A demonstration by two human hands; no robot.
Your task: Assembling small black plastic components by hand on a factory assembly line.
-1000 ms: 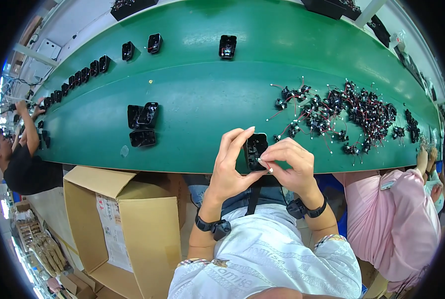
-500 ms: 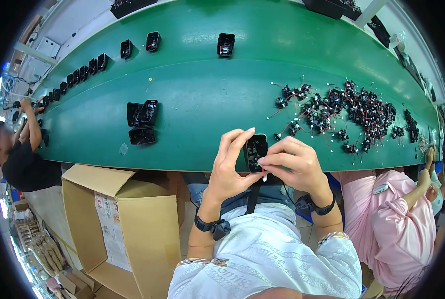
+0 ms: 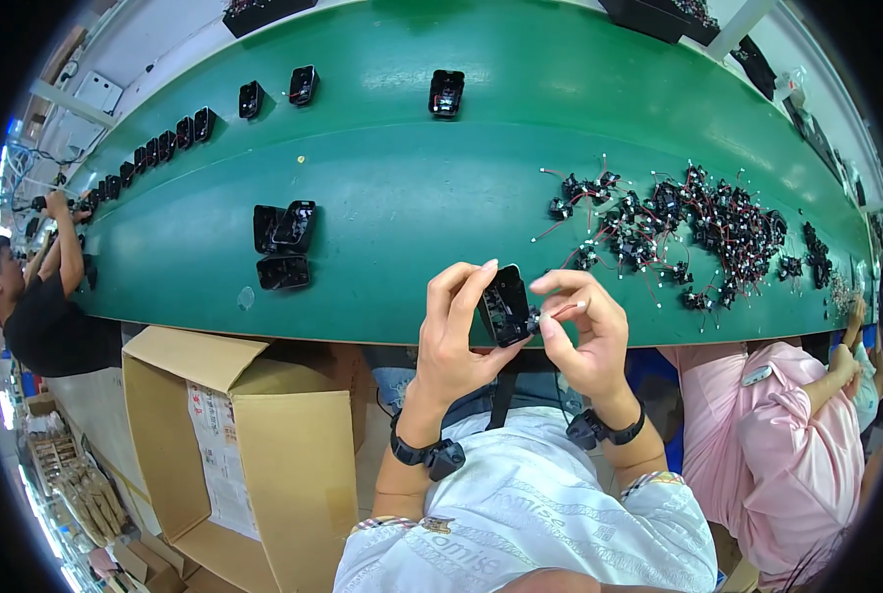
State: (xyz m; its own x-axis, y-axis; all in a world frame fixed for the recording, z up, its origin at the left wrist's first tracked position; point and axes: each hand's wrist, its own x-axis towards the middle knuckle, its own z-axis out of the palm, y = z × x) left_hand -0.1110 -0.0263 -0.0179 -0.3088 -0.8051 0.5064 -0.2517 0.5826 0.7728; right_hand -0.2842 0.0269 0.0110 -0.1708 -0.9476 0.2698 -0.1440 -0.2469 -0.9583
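At the near edge of the table, my left hand [image 3: 451,321] grips a small open black plastic housing [image 3: 502,298] between thumb and fingers, its hollow side facing up. The housing leans to the left at its lower end. Close by its lower right corner, my right hand [image 3: 592,331] pinches a small black part with a red wire [image 3: 565,310]; the wire runs across the fingers. Whether that part touches the housing I cannot tell. To the right lies a tangled heap of small black parts with red wires [image 3: 738,237].
Three similar black housings [image 3: 283,271] lie left of my hands; another housing [image 3: 446,94] sits farther back. A row of housings [image 3: 166,145] curves toward a person in black [image 3: 41,306]. A cardboard box [image 3: 298,474] stands lower left. A person in pink [image 3: 797,435] sits at right.
My right hand has shifted from the housing's lower end to its right side, the small wired part now showing in its fingers. The housing has tilted a little in my left hand.
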